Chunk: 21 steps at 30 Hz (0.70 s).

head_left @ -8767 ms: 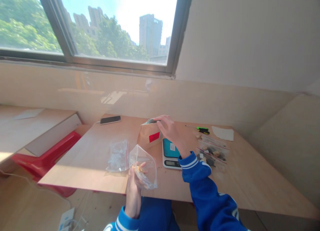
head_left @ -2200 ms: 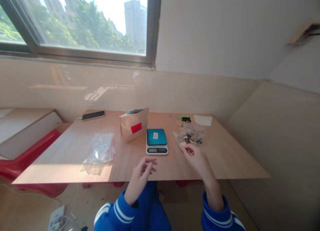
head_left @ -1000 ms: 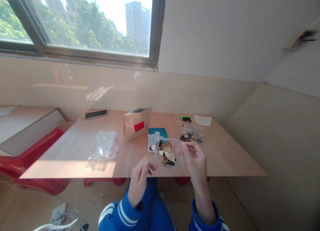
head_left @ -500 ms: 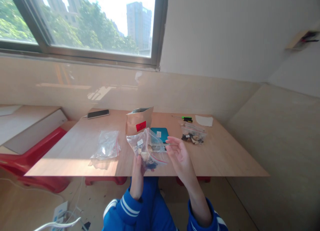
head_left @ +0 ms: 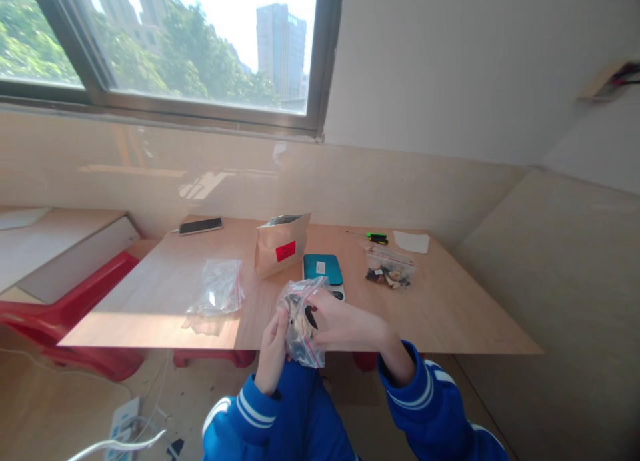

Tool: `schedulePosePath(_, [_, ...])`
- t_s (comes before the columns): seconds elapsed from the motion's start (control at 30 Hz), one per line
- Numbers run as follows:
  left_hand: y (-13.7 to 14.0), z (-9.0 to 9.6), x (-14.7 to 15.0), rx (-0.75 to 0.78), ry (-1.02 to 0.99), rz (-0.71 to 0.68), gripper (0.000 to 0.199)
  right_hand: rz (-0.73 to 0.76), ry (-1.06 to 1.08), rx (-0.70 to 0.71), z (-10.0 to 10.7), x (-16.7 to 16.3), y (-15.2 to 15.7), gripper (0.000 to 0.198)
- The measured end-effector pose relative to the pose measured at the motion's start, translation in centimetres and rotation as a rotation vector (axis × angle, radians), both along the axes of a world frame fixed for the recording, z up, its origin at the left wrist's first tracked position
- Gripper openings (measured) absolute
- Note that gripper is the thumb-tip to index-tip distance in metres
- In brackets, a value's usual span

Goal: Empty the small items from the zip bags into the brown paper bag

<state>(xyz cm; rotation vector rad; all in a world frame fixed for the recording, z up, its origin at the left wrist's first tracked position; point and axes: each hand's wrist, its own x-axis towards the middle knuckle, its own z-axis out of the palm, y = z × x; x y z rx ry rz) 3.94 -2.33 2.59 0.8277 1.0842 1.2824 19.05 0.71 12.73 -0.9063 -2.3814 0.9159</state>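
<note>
Bag (head_left: 299,322), pinched by left hand (head_left: 273,346), overlaps table edge (head_left: 200,345), right hand (head_left: 347,323) at mouth, grip unclear.

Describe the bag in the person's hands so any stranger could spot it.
Find the wooden table, then its teal-topped scale. Just in front, by the near edge, is a clear zip bag of pale and dark pieces. Unlike the filled bag to the right and flat clear plastic to the left, it is held in the left hand, the right hand at its opening.
</note>
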Motion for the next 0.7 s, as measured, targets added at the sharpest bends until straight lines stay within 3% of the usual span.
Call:
schedulePosePath(0.2, [0.9, -0.9, -0.2, 0.027, -0.144, 0.101, 0.051, -0.059, 0.036, -0.034, -0.8, -0.6, 0.8, 0.056])
schedulePosePath(0.4, [0.9, 0.4, -0.2, 0.030, -0.093, 0.125, 0.060, -0.080, 0.037, -0.140, 0.0, -0.9, 0.5, 0.045])
schedulePosePath(0.57, [1.0, 1.6, -0.1, 0.028, -0.048, 0.168, 0.061, -0.056, 0.013, -0.208, -0.1, -0.7, 0.7, 0.056])
schedulePosePath(0.7, [1.2, 0.7, -0.1, 0.003, -0.124, 0.146, 0.058, 0.006, -0.008, -0.210, -0.9, -0.8, 1.5, 0.062])
